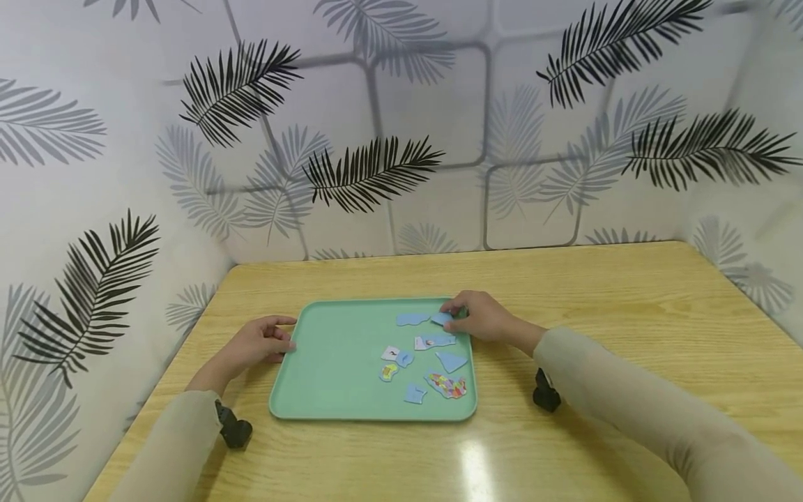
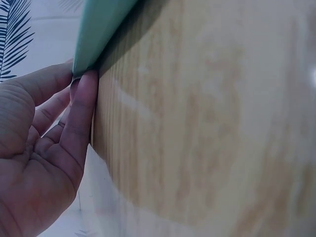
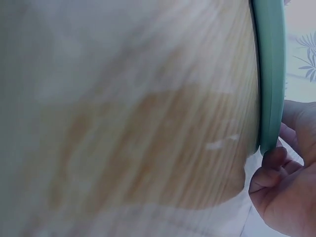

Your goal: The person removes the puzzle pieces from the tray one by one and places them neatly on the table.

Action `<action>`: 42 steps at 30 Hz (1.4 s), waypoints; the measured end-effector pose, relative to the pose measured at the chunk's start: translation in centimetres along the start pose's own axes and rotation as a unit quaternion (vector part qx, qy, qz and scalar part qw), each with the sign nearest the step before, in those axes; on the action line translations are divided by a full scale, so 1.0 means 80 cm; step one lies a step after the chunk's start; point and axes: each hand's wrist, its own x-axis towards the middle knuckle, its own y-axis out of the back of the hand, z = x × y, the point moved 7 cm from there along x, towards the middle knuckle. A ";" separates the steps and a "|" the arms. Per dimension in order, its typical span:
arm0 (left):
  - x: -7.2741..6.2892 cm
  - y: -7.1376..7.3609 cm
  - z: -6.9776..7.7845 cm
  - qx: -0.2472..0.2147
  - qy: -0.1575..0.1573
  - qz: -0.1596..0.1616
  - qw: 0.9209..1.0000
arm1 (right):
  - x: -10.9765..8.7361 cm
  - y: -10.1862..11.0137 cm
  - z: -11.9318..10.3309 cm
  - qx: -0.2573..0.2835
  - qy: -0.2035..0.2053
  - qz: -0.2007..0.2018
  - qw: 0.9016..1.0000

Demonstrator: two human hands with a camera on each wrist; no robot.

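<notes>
A mint green tray point(image 1: 332, 362) lies on the wooden table with several flat, irregular puzzle pieces on its right half. My left hand point(image 1: 260, 341) grips the tray's left rim; the left wrist view shows thumb and finger meeting at its green edge. Over the far right corner, my right hand point(image 1: 479, 317) pinches a light blue puzzle piece point(image 1: 441, 318) between thumb and fingers. Beside it lie a wavy blue piece point(image 1: 412, 319) and a blue-and-white strip point(image 1: 434, 341). The tray's side hides the fingertips of the right hand point(image 3: 291, 182) in the right wrist view.
Nearer in the tray are a blue triangular piece point(image 1: 452, 361), a multicoloured map piece point(image 1: 447, 385), a yellow piece point(image 1: 389, 371) and a small blue piece point(image 1: 415, 394). The wooden table point(image 1: 596, 300) extends right of the tray. A leaf-patterned wall point(image 1: 426, 202) stands behind.
</notes>
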 end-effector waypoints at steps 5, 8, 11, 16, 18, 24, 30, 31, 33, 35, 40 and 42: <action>0.000 -0.001 0.002 0.000 0.001 -0.002 1.000 | 0.001 0.002 0.002 0.003 -0.007 0.011 1.000; 0.000 -0.002 0.004 0.002 -0.002 -0.004 1.000 | 0.001 0.004 0.001 0.008 -0.007 0.012 1.000; 0.001 -0.003 0.006 0.006 -0.005 -0.005 1.000 | 0.000 0.004 0.002 0.008 -0.007 0.004 1.000; 0.001 -0.003 0.005 0.005 -0.001 -0.006 1.000 | -0.001 0.002 0.003 -0.006 -0.003 -0.015 1.000; 0.001 -0.004 0.005 0.004 -0.001 -0.006 1.000 | -0.002 0.002 0.003 -0.007 0.000 -0.019 1.000; 0.002 -0.004 0.004 0.004 -0.003 -0.009 1.000 | -0.003 0.004 0.002 -0.007 0.001 -0.023 1.000; 0.003 -0.002 0.003 0.006 0.000 -0.007 1.000 | -0.003 0.005 0.001 -0.003 -0.007 -0.028 1.000; 0.003 -0.002 0.003 0.007 0.000 -0.007 1.000 | -0.003 0.005 0.001 -0.003 -0.007 -0.028 1.000; 0.003 -0.001 0.002 0.008 0.001 -0.005 1.000 | -0.002 0.004 0.002 -0.004 -0.006 -0.027 1.000; 0.004 -0.001 0.001 0.008 0.003 -0.004 1.000 | -0.001 0.003 0.002 -0.007 -0.004 -0.025 1.000; 0.003 -0.002 0.003 0.009 -0.002 -0.008 1.000 | 0.000 0.003 0.001 -0.010 0.001 -0.016 1.000; 0.002 -0.003 0.005 0.008 -0.004 -0.010 1.000 | -0.001 0.004 0.000 -0.009 0.005 -0.015 1.000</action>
